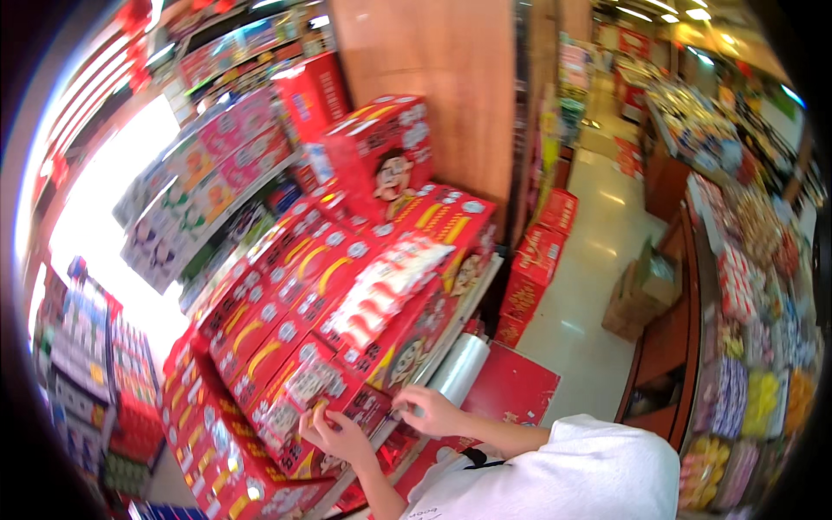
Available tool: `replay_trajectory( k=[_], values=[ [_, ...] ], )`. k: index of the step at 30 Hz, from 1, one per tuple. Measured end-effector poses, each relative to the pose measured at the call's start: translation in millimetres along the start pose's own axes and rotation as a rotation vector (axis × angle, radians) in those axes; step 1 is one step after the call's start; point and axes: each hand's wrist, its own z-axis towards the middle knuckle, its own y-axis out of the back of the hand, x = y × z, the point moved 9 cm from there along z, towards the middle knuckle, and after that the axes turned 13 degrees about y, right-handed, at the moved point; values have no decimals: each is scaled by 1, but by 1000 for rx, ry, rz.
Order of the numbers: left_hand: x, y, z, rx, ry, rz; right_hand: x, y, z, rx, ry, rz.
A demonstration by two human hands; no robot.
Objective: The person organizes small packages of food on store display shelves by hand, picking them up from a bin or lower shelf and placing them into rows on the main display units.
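Observation:
My left hand point(335, 435), fingers bent and somewhat apart, is over the near edge of a stack of red printed gift boxes point(286, 312). Its fingertips are close to a clear-wrapped pack point(315, 383) on the boxes; blur hides whether they touch it. My right hand point(429, 411) is curled at the front edge of the stand, beside a roll of clear plastic film or bags point(458, 369). Whether anything thin is between its fingers I cannot tell. Farther up the boxes lies a row of white and red wrapped packs point(390, 286).
A larger red box point(380, 156) stands upright behind, against a wooden pillar point(429, 84). Red cartons point(530, 279) line the aisle floor point(591, 240). Across it are a cardboard box point(640, 296) and a counter of bagged goods point(747, 338). More boxed goods point(201, 188) fill the left.

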Motion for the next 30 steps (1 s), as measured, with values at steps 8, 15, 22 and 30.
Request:
replay_trajectory(
  k=[8,15,22,30],
  values=[
    [-121,-108,-118,342,-303,-198,-43,135,-107,-29,-303,28],
    [-230,-221,-261,855,-334,-384,-38,302,-200,-320,-422,-199],
    [-245,-308,-426,1752,-85,-446,-32,419,-334,-891,-695,-265],
    [-270,-406,-505,1936,238,-232,-50,487,-394,-1082,-882,-233]
  ],
)
